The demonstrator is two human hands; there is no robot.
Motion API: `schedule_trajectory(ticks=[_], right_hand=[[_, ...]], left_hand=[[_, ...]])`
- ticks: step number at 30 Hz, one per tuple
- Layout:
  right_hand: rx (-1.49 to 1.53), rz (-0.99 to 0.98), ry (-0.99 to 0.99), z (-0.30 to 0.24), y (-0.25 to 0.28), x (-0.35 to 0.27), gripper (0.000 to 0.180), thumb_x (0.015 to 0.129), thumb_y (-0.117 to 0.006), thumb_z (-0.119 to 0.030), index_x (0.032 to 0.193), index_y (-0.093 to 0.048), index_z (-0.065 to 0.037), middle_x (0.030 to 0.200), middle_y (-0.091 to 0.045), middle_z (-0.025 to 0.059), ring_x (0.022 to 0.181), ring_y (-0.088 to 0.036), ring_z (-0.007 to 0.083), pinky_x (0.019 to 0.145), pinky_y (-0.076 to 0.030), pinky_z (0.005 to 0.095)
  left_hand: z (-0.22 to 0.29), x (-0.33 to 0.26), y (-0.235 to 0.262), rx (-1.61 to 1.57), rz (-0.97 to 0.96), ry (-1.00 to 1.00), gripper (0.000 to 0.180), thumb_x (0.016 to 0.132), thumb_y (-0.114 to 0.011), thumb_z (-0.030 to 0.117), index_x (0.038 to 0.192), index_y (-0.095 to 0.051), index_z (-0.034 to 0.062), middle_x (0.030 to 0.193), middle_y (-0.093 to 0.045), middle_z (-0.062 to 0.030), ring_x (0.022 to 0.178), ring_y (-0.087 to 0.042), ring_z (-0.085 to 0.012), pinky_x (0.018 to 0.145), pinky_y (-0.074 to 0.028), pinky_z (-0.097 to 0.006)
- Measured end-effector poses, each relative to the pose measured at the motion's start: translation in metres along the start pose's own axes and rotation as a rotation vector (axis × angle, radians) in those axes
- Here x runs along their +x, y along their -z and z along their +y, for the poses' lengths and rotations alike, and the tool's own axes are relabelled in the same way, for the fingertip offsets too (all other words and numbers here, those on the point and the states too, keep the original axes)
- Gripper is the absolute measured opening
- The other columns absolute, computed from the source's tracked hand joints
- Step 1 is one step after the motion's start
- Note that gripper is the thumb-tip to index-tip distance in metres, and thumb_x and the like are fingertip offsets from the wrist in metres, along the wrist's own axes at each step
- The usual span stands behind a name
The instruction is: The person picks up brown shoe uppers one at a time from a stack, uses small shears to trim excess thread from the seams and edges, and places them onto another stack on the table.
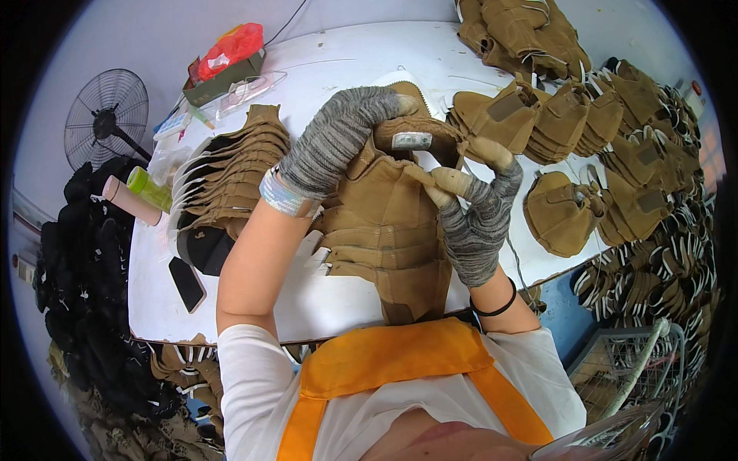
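A brown suede shoe upper (377, 184) is held up over the white table, its collar opening toward me and a white label (411, 140) showing inside. My left hand (334, 138), in a grey knit glove with bare fingertips, is closed on the collar's left and far side. On its right edge, the fingers of my right hand (480, 215), gloved alike with tan wraps on some fingers, pinch the rim. Beneath the held piece lies an overlapping stack of brown uppers (415, 280). To the left stands a fanned row of brown uppers with white edges (242, 177).
Stacked brown uppers (492, 115) fill the table's right side, with a heap (530, 34) behind. A phone (187, 284), pink tumbler (131, 200) and green cup (150, 187) sit left. A box with a red bag (223, 81) stands far left, near a fan (108, 119). A wire basket (630, 361) is lower right.
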State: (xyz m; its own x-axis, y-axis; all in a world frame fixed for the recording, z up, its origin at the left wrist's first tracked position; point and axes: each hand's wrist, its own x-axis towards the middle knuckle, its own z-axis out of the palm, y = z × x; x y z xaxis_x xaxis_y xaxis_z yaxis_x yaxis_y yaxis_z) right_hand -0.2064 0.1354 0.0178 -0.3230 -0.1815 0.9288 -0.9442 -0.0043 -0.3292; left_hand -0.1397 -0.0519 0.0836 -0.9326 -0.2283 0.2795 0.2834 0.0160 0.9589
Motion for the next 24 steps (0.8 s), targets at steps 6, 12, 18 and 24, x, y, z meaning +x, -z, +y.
schedule_trajectory(ticks=[6,12,18,24], right_hand=[[0.101,-0.076,-0.1,-0.004,0.004,-0.002,0.023,0.069,-0.079,-0.006,0.09,-0.071,-0.013,0.086,-0.055,0.0035,0.082,-0.051,0.0216,0.077,-0.042,0.0357],[0.125,-0.022,-0.038,-0.006,0.01,0.023,0.019,0.073,-0.074,-0.004,0.089,-0.068,-0.011,0.082,-0.055,0.0026,0.079,-0.051,0.0216,0.074,-0.043,0.0341],[0.086,-0.257,0.18,-0.019,0.022,0.032,0.019,0.072,-0.071,-0.006,0.089,-0.069,-0.014,0.082,-0.057,0.0039,0.075,-0.054,0.0241,0.071,-0.045,0.036],[0.101,-0.372,0.247,-0.024,0.035,0.022,0.024,0.069,-0.075,-0.004,0.091,-0.071,-0.013,0.08,-0.058,0.0062,0.076,-0.056,0.0252,0.068,-0.045,0.0358]], left_hand=[[0.011,-0.025,-0.017,0.469,0.262,-0.303,0.028,0.096,-0.05,0.023,0.104,-0.065,0.0009,0.104,-0.064,-0.0081,0.098,-0.059,-0.0185,0.091,-0.045,-0.029],[0.018,-0.088,-0.035,0.473,0.302,-0.141,0.031,0.093,-0.061,0.032,0.093,-0.069,0.0022,0.072,-0.061,-0.0041,0.066,-0.057,-0.0117,0.063,-0.046,-0.023],[-0.003,-0.089,-0.042,0.644,0.154,-0.308,0.034,0.096,-0.055,0.035,0.102,-0.067,0.004,0.071,-0.064,-0.0057,0.063,-0.061,-0.0105,0.057,-0.048,-0.024],[-0.009,-0.114,-0.042,0.41,0.111,-0.047,0.032,0.099,-0.051,0.03,0.104,-0.066,0.0023,0.078,-0.067,-0.0049,0.067,-0.062,-0.0107,0.062,-0.049,-0.025]])
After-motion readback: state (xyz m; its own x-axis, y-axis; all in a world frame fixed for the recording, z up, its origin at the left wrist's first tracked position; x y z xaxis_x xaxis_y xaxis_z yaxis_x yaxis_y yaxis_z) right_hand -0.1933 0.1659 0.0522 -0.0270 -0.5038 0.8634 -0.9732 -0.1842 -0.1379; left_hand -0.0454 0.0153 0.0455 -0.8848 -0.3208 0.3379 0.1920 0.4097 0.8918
